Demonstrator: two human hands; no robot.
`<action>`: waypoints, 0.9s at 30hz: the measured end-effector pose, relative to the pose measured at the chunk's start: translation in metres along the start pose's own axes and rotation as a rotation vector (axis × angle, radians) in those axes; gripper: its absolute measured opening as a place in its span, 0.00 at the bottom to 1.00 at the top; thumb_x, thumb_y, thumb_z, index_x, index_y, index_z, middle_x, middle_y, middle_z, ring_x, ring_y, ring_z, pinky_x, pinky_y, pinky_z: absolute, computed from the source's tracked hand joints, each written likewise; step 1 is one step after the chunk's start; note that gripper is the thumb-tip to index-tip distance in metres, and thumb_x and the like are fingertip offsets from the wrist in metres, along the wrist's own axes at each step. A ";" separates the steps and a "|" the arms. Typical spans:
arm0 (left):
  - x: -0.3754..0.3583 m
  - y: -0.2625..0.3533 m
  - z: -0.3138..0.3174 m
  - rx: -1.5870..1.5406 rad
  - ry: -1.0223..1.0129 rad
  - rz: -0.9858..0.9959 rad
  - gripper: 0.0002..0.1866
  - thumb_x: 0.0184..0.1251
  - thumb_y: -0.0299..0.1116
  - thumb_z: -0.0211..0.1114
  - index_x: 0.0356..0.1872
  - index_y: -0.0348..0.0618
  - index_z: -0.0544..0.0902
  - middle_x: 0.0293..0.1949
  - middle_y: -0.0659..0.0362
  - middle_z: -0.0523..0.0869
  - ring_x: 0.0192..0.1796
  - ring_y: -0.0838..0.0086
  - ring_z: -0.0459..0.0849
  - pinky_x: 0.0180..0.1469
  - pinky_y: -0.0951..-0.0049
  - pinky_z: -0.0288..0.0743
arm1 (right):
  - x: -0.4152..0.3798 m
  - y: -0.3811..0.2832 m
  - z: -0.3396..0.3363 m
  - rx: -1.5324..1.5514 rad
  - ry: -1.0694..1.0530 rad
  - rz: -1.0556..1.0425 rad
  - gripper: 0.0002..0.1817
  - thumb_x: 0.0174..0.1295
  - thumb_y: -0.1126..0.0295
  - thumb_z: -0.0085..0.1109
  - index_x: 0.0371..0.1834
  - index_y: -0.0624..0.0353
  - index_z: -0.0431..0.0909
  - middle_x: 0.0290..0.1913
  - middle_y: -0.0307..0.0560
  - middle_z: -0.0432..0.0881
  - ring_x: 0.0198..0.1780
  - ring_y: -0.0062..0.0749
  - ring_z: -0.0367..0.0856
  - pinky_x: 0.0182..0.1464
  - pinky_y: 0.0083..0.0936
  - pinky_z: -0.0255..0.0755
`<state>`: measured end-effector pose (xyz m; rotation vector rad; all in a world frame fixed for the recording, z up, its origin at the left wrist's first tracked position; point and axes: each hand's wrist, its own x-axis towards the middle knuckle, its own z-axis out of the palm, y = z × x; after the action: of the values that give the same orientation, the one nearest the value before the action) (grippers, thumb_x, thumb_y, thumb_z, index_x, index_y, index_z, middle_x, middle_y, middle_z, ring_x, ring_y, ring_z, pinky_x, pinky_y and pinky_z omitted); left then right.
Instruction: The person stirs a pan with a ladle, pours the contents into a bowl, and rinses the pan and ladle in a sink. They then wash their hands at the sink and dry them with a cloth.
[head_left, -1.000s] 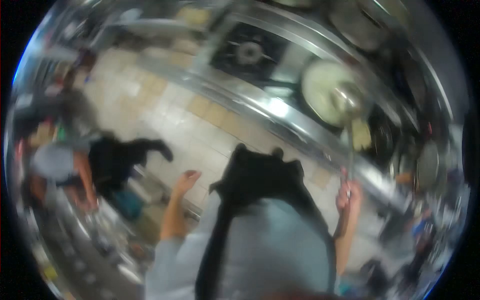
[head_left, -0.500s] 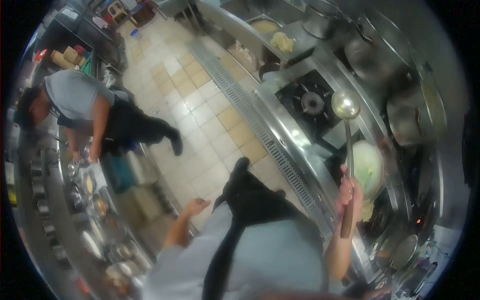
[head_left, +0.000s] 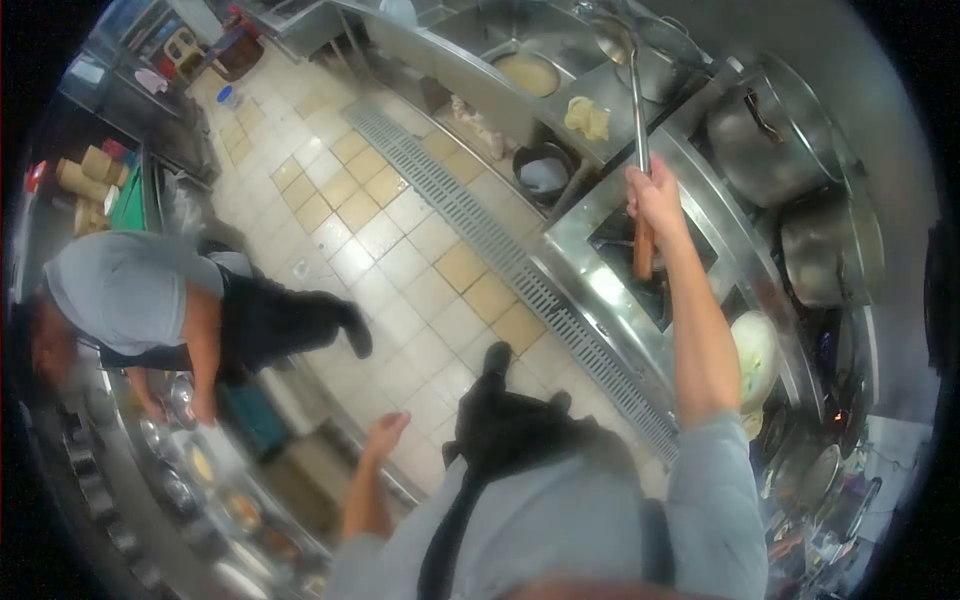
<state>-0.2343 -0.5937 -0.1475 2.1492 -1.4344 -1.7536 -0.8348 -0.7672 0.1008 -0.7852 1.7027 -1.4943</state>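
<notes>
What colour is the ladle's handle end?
Handle end: brown, best seen in the head view.

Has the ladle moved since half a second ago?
Yes, the ladle moved forward: its bowl, beside the stove burner earlier, now appears beyond it, past the crumpled yellow cloth.

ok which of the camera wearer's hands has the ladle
The right hand, gripping the brown-handled ladle over the stove; the left hand holds nothing visible.

Your view is fairly bright, with white glare on the stove (head_left: pixel 606 290) toward three o'clock, a shine on the ladle (head_left: pixel 637 105) near one, and glossy floor (head_left: pixel 378 236) near ten. Wide-angle distortion bends the edges; six o'clock blurs.
</notes>
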 end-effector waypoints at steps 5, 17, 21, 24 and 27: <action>0.068 -0.035 -0.002 0.258 -0.125 -0.105 0.37 0.65 0.60 0.68 0.63 0.38 0.81 0.54 0.45 0.87 0.54 0.61 0.86 0.54 0.63 0.81 | -0.026 0.026 -0.033 0.393 -0.127 0.188 0.07 0.69 0.69 0.59 0.48 0.55 0.76 0.25 0.28 0.67 0.19 0.14 0.59 0.20 0.19 0.54; 0.132 0.151 0.083 0.563 -0.420 0.071 0.28 0.72 0.51 0.65 0.60 0.36 0.83 0.44 0.54 0.87 0.47 0.67 0.82 0.56 0.66 0.74 | -0.334 0.048 -0.172 0.760 0.493 0.060 0.27 0.74 0.68 0.54 0.74 0.63 0.65 0.23 0.29 0.64 0.14 0.12 0.59 0.14 0.15 0.53; 0.152 0.194 0.155 0.720 -0.587 0.306 0.34 0.66 0.60 0.67 0.60 0.38 0.83 0.43 0.60 0.86 0.40 0.75 0.78 0.41 0.74 0.72 | -0.479 0.086 -0.191 0.735 0.687 -0.063 0.29 0.73 0.66 0.59 0.74 0.59 0.61 0.20 0.32 0.63 0.11 0.15 0.62 0.11 0.18 0.56; 0.118 0.233 0.228 0.751 -0.641 0.463 0.33 0.68 0.57 0.67 0.59 0.36 0.83 0.48 0.57 0.86 0.48 0.72 0.81 0.50 0.71 0.74 | -0.581 0.113 -0.189 0.660 0.824 -0.050 0.26 0.71 0.66 0.62 0.68 0.60 0.64 0.19 0.34 0.64 0.11 0.18 0.63 0.11 0.20 0.59; 0.065 0.249 0.308 0.794 -0.669 0.615 0.30 0.72 0.54 0.64 0.60 0.35 0.82 0.50 0.55 0.87 0.51 0.69 0.82 0.55 0.69 0.75 | -0.671 0.142 -0.184 0.700 0.886 0.005 0.23 0.71 0.67 0.61 0.65 0.60 0.65 0.19 0.35 0.65 0.11 0.18 0.62 0.12 0.21 0.60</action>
<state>-0.6338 -0.6246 -0.1794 0.9665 -2.9296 -1.8721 -0.6171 -0.0928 0.0564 0.3139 1.5084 -2.4295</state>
